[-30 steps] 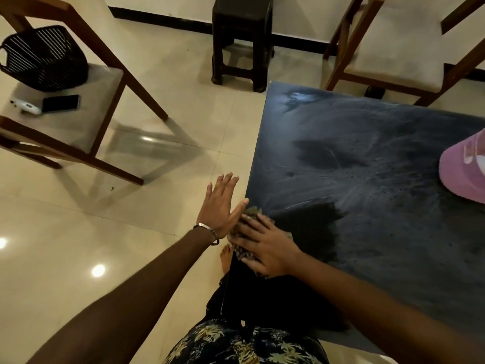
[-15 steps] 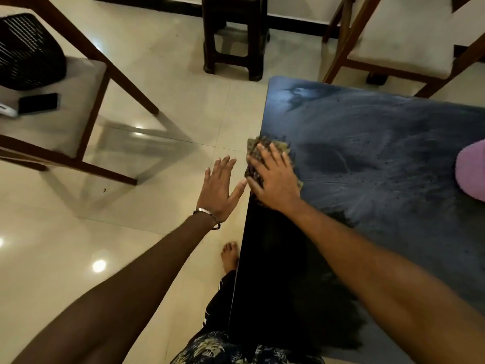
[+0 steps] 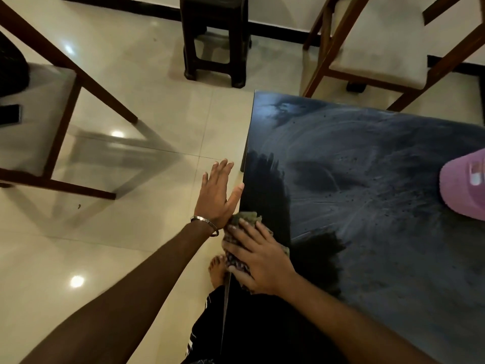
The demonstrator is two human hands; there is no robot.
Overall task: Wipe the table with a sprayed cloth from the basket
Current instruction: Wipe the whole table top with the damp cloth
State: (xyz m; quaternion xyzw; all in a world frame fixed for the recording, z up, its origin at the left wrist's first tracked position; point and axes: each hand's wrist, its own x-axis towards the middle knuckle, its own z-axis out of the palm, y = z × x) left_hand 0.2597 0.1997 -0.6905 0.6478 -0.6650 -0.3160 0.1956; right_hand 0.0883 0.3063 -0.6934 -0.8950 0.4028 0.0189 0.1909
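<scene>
The dark table (image 3: 367,206) fills the right half of the view, its top streaked with dusty smears and a darker wiped strip along the left edge. My right hand (image 3: 258,256) lies flat on a crumpled greenish cloth (image 3: 245,219), pressing it onto the table at the left edge. My left hand (image 3: 216,194) hovers just off that edge with straight fingers spread, its thumb at the table's side. A metal bangle sits on the left wrist. The black basket (image 3: 10,67) shows only partly, on the chair at the far left.
A wooden chair (image 3: 39,127) with a phone (image 3: 9,114) on its seat stands at the left. A dark stool (image 3: 215,40) is at the back, another wooden chair (image 3: 380,48) behind the table. A pink cap (image 3: 462,185) lies at the table's right edge. My bare foot (image 3: 216,269) is on the tiled floor.
My right hand has pulled the cloth back toward me along the table's left edge, leaving a darker wiped strip. The left hand stays open beside the edge.
</scene>
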